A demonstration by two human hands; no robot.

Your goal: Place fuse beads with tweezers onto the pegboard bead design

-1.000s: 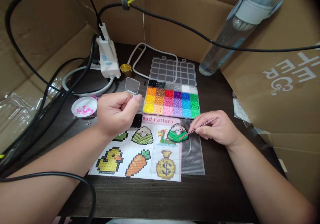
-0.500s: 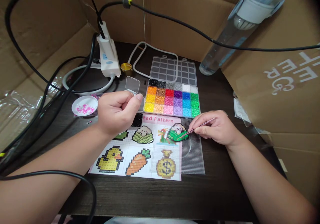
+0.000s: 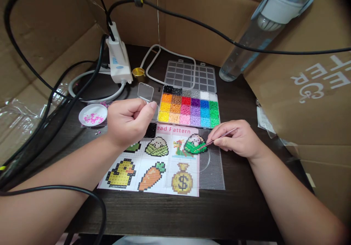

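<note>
Pinched in my right hand (image 3: pixel 236 138) is a pair of thin tweezers (image 3: pixel 219 137). Their tip touches or hovers just over the green lower part of a bead figure (image 3: pixel 195 144), which has a pale top and dark outline. This figure lies on a clear pegboard (image 3: pixel 212 172), partly over the printed bead pattern sheet (image 3: pixel 168 181). My left hand (image 3: pixel 128 122) is closed in a fist left of the bead box (image 3: pixel 189 108); its grip hides whatever may be inside. Beneath and beside that fist is a small case of black beads (image 3: pixel 151 130), partly covered.
A white dish (image 3: pixel 93 115) of pink beads sits at the left. Farther back are a power strip (image 3: pixel 120 60), a small gold cup (image 3: pixel 138 72) and a water bottle (image 3: pixel 246 51). Black cables (image 3: pixel 192 18) cross the view; cardboard walls (image 3: pixel 189 4) enclose the desk.
The tweezers' tip has shifted very slightly to the right over the green beads. My left hand stays closed in the same place.
</note>
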